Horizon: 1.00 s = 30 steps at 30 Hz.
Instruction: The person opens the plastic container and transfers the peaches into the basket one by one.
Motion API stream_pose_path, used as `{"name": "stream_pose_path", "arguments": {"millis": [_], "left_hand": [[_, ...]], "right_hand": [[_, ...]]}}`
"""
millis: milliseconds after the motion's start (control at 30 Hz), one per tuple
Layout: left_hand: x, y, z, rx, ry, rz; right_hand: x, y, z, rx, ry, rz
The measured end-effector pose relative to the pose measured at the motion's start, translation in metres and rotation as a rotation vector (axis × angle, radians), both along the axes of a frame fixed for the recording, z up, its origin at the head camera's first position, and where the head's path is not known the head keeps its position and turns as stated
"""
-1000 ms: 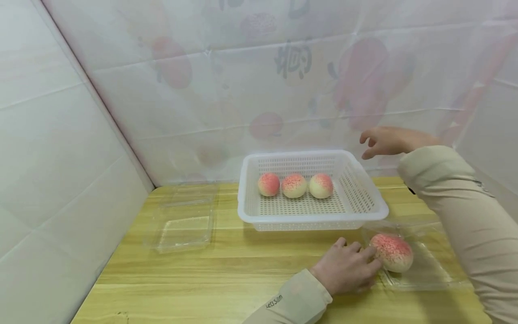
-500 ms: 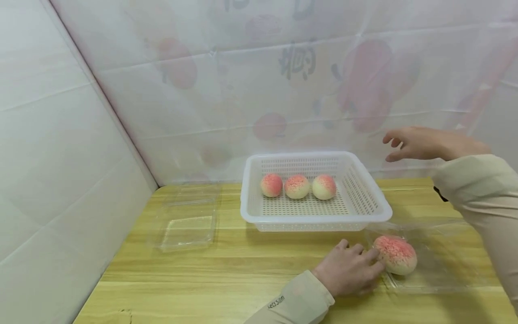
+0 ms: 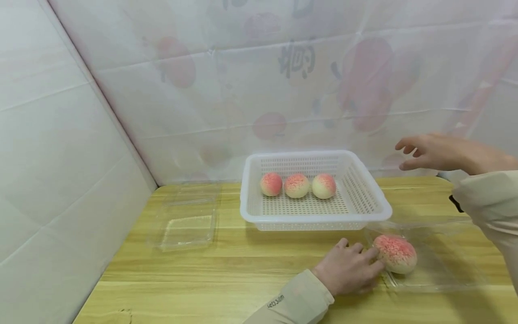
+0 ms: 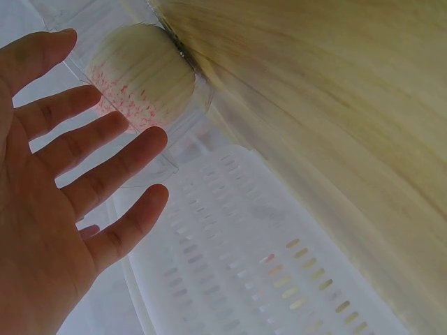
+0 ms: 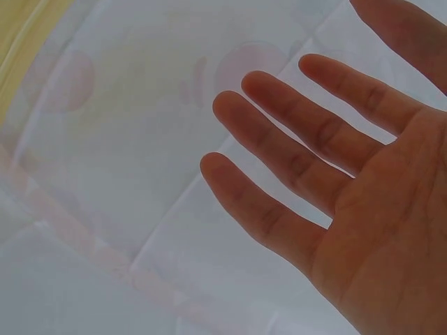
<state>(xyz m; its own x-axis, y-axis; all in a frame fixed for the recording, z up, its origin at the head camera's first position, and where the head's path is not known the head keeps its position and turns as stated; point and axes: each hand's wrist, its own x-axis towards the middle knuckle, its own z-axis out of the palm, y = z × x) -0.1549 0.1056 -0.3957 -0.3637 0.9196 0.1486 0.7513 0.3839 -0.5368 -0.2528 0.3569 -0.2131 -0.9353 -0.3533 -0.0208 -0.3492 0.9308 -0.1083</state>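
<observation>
A round, cream peach-like ball with pink speckles [image 3: 395, 254] sits in the left part of a clear plastic box [image 3: 449, 270] at the table's right. Beside that box's left edge is my left hand [image 3: 350, 268], its fingertips at the wall close to the ball. The left wrist view shows this hand [image 4: 77, 160] with fingers spread and extended, gripping nothing. My right hand [image 3: 441, 150] hovers in the air above the table's far right, holding nothing; its fingers look loosely extended in the right wrist view. Three similar balls [image 3: 296, 186] lie in a row inside a white perforated basket [image 3: 315, 219].
Another clear plastic box [image 3: 188, 225] stands on the wooden table [image 3: 182, 288] at the left. White printed sheeting [image 3: 226, 90] rises behind the table and along its left side. A small dark object [image 3: 456, 204] shows beside the right sleeve.
My right hand has moved right, away from the basket, and sunk slightly. The left hand stays by the box, and the ball there keeps its place apart from a slight camera shift.
</observation>
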Motion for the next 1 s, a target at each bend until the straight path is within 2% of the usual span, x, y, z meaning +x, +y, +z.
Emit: {"name": "stream_pose_path", "arguments": {"millis": [400,667,1000], "left_hand": [[0.000,0.000,0.001,-0.026,-0.011,0.020],[-0.001,-0.001,0.001,-0.015,-0.004,0.008],[0.000,0.001,0.000,-0.011,-0.020,0.006]], "right_hand": [[0.009,0.008,-0.009,-0.037,-0.001,0.000],[0.017,0.005,-0.012,-0.015,-0.021,-0.021],[0.023,0.013,-0.027,-0.015,0.006,-0.029]]}}
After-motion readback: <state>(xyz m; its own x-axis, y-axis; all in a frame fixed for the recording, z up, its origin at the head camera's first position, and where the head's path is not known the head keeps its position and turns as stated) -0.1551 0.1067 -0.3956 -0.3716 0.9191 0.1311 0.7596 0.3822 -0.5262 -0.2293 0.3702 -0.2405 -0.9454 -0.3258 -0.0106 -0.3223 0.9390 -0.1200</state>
